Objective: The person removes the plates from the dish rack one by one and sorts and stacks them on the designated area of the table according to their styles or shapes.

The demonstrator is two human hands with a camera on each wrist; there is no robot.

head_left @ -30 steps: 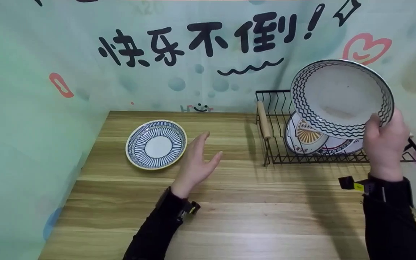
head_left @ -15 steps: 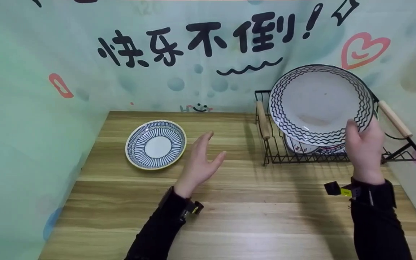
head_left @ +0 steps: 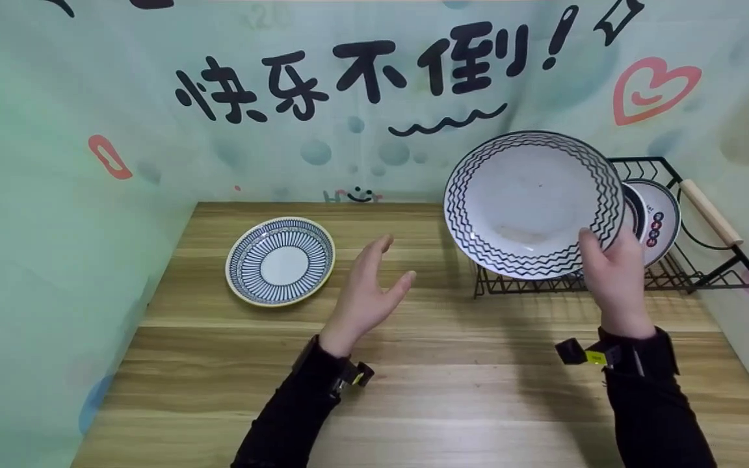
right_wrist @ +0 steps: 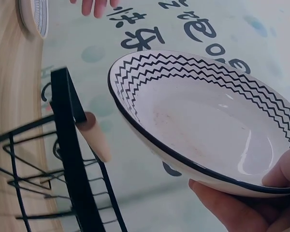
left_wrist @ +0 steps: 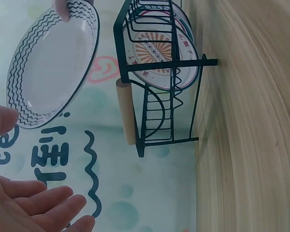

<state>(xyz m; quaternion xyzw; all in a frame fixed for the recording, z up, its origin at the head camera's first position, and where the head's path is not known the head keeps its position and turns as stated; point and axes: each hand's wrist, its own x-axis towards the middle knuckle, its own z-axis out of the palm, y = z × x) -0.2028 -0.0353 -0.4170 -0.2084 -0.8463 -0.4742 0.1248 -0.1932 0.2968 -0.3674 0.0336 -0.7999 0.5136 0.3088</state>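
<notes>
My right hand point(head_left: 616, 283) pinches the lower right rim of a white plate point(head_left: 530, 195) with black zigzag lines, thumb on the inside. The plate is in the air, tilted with its inner face toward the head camera, and it hides much of the black wire dish rack point(head_left: 719, 283). A faint brownish smear shows inside it. My left hand point(head_left: 365, 296) hovers over the table, fingers extended and thumb apart, holding nothing. To its left a blue-and-white striped plate point(head_left: 285, 266) lies on the wood. In the left wrist view, the left fingers point(left_wrist: 53, 205) are relaxed below the zigzag plate point(left_wrist: 55, 63).
Several plates stand in the rack, among them one with an orange fan pattern point(left_wrist: 154, 48) and one with red marks point(head_left: 660, 221). The rack has wooden handles point(head_left: 711, 213). Behind the wooden table point(head_left: 439, 390) hangs a pale green printed cloth point(head_left: 153, 97).
My right hand has carried the zigzag plate leftward and slightly down across the rack, uncovering its right end. My left hand has drifted slightly right. The striped plate has stayed put.
</notes>
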